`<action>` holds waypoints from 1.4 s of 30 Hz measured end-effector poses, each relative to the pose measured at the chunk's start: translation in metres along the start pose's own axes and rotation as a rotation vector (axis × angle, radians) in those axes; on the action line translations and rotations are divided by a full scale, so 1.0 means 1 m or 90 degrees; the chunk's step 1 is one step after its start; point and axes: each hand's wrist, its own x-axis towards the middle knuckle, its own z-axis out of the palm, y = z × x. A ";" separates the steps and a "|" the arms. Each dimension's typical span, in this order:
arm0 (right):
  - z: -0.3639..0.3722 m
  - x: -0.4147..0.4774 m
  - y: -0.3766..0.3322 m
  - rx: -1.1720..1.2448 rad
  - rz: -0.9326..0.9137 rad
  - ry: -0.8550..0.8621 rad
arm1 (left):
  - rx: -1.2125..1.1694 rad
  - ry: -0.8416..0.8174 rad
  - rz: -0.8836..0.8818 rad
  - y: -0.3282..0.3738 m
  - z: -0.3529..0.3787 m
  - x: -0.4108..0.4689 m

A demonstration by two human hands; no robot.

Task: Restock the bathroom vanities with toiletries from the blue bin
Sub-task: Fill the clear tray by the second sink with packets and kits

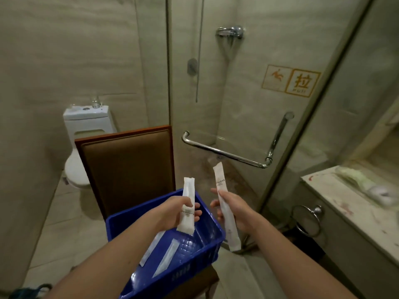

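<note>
**Two packets up, vanity off to the right**

Head view: Two long white packets are clear of the blue bin [190, 264], one in each hand. The left hand [170, 212] grips its packet [189, 187] about the middle, fingers and thumb curled close round it, with the packet nearly upright over the bin's far side. The right hand [234, 209] holds the other packet [220, 180] just right of the bin. That packet lies along the palm, tilted with its top leaning left, and the fingers are only loosely curled, their tips showing past its left edge. Exactly where the thumb bears I cannot tell.

The bin sits on the brown chair [129, 165] in the near middle, and at least two more packets [166, 257] lie on its floor. The vanity counter [336, 203] is at the right edge, well apart from both hands, with some blurred pale items [362, 182] on its far part.

The step in hand looks like the carry from bin to counter. It would go best if the right hand firmed its hold before swinging over, since the packet is long and only lightly held. Each packet should then be laid flat on a bare stretch of counter, side by side and back from the edge. The packets look light and flimsy, so a gentle hold around the middle should do.
</note>
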 end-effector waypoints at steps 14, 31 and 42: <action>-0.189 -0.069 0.000 0.092 -0.030 0.217 | 0.317 -0.167 0.019 -0.007 0.198 0.062; -0.425 -0.141 -0.001 0.112 -0.173 0.364 | 0.418 -0.070 0.271 -0.029 0.438 0.121; -0.495 -0.167 0.006 -0.007 -0.190 0.462 | 0.442 -0.080 0.252 -0.034 0.518 0.156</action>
